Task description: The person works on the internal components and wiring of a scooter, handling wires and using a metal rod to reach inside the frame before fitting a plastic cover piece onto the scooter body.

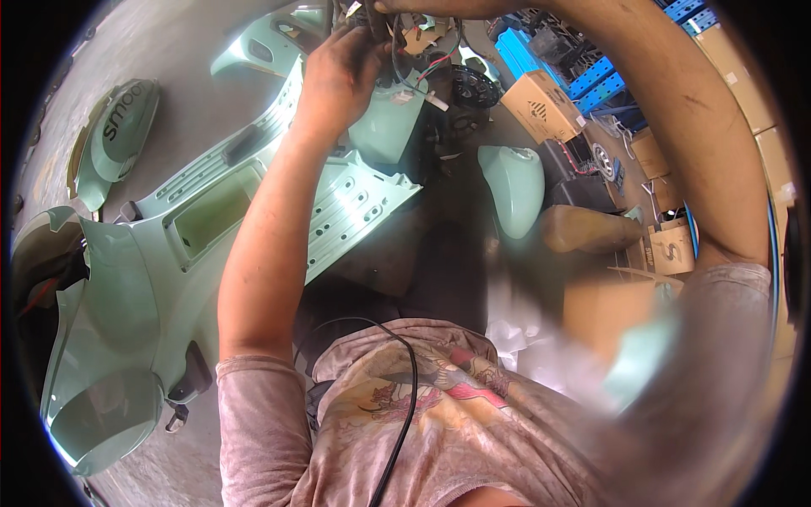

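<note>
My left hand (342, 72) reaches to the top of the view, its fingers curled at a dark part among cables; what they grip is hidden. My right hand (422, 6) comes in along the top edge close beside it, mostly cut off, its fingers not readable. Black, red and green wires (435, 63) hang just right of the left hand. Below them stands a pale green panel (389, 122). Under my left forearm lies a large pale green scooter body shell (135, 262) with a rectangular opening and a slotted floor section (351, 207).
A loose green side cover (118, 135) lies on the floor at far left. Another green cover (513, 188) lies right of centre, near a black box (579, 177) and a brown seat-like piece (587, 230). Cardboard boxes (541, 106) and blue shelving (596, 84) line the right.
</note>
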Tool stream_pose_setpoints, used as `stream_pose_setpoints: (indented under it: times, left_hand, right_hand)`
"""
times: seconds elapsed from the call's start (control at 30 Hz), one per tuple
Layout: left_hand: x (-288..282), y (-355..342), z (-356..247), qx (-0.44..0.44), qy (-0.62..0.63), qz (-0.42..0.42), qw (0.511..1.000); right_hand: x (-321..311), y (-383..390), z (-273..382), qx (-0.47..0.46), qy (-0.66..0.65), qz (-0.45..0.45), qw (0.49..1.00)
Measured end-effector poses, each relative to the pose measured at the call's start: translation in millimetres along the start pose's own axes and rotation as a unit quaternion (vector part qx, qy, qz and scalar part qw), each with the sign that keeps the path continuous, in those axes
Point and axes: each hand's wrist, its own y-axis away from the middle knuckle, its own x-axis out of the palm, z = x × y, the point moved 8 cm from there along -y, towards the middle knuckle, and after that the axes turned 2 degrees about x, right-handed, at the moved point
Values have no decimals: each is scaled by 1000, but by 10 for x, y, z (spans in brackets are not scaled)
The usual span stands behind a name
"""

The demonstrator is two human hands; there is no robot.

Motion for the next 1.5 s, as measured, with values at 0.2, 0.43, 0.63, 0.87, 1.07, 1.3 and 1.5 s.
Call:
stream_pose_setpoints:
  times: [0.2,0.43,0.63,0.87,1.07,1.3,1.5]
  left_hand:
    - [45,1,10,1,-21,11,1000]
    - [17,8,56,-17,-13,20,1000]
    - [48,-42,-49,21,2,47,999]
    - [-29,13,6,14,-11,74,997]
    - [-74,56,21,5,-18,109,994]
    - [-233,190,142,-24,-16,80,996]
    - [-423,508,218,-185,81,-13,979]
  right_hand:
    - [41,-5,-40,-15,23,-26,999]
    - [52,-24,-28,-12,25,-30,999]
    - [52,96,46,28,-87,27,995]
    - [-20,92,290,-148,28,-176,973]
    - [-132,168,411,-138,130,-65,980]
    - [-69,-87,643,-99,144,-35,984]
    - [14,-211,783,-60,131,-48,988]
